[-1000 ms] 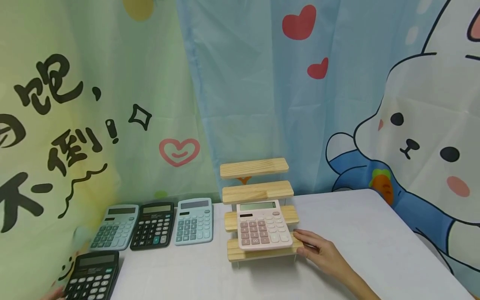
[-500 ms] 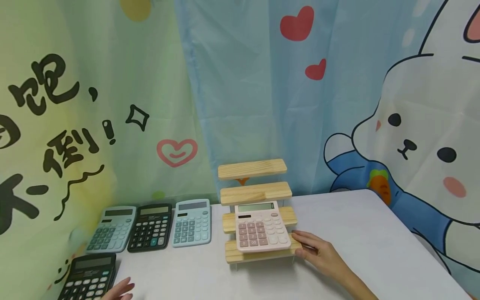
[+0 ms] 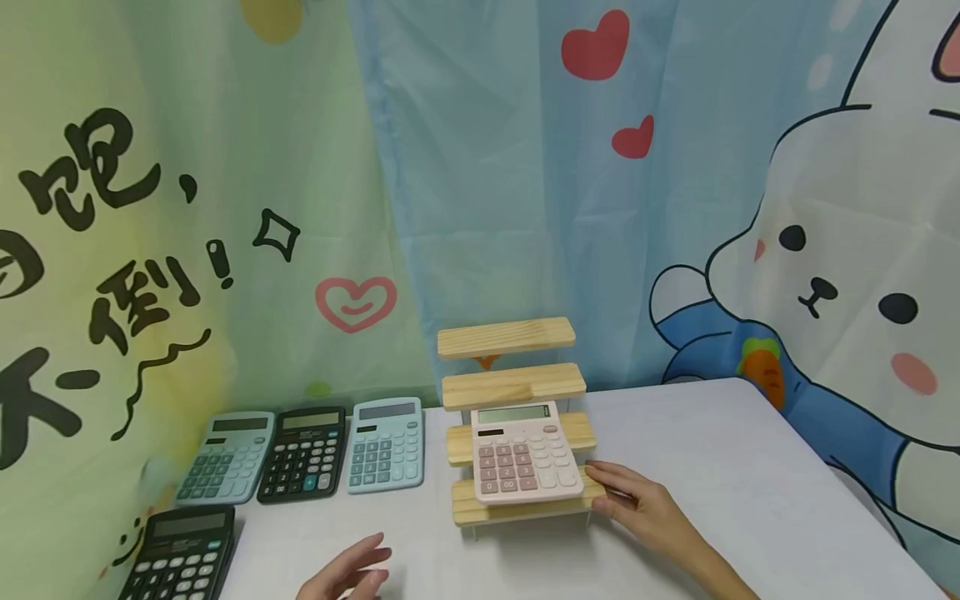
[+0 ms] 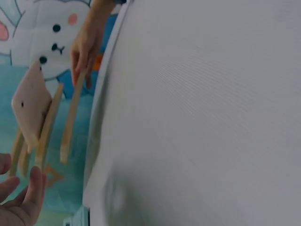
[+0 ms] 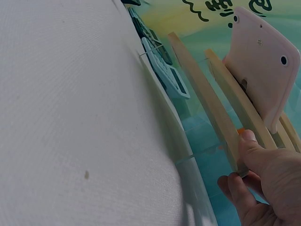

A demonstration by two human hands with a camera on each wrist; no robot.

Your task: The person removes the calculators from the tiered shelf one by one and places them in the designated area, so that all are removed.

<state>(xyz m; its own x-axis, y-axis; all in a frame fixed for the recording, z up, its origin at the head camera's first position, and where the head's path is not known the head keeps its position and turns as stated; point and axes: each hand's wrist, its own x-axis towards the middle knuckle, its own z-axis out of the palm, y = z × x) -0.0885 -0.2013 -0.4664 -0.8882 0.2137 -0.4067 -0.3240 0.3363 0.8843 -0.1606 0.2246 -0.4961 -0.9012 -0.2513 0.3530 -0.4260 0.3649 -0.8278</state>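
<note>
A stepped wooden rack (image 3: 507, 337) stands at the middle of the white table (image 3: 712, 467). A pink calculator (image 3: 522, 454) leans on its two lower shelves. My right hand (image 3: 626, 500) holds the right end of the lowest shelf; in the right wrist view the thumb (image 5: 251, 150) presses on the plank (image 5: 202, 99) and the fingers curl beneath it. My left hand (image 3: 348, 571) hovers over the table's front edge, left of the rack, fingers relaxed and empty. In the left wrist view its fingertips (image 4: 21, 202) show at the bottom left, with the rack (image 4: 70, 122) and the calculator's back (image 4: 30, 106) beyond.
Three calculators lie in a row at the back left: a grey-teal one (image 3: 225, 458), a black one (image 3: 303, 454) and a light blue one (image 3: 386, 444). Another black calculator (image 3: 180, 554) lies at the front left corner. A cartoon curtain (image 3: 825, 250) hangs close behind.
My left hand has moved right from beside the front-left black calculator toward the middle of the table's front edge. The right hand, rack and pink calculator have stayed put.
</note>
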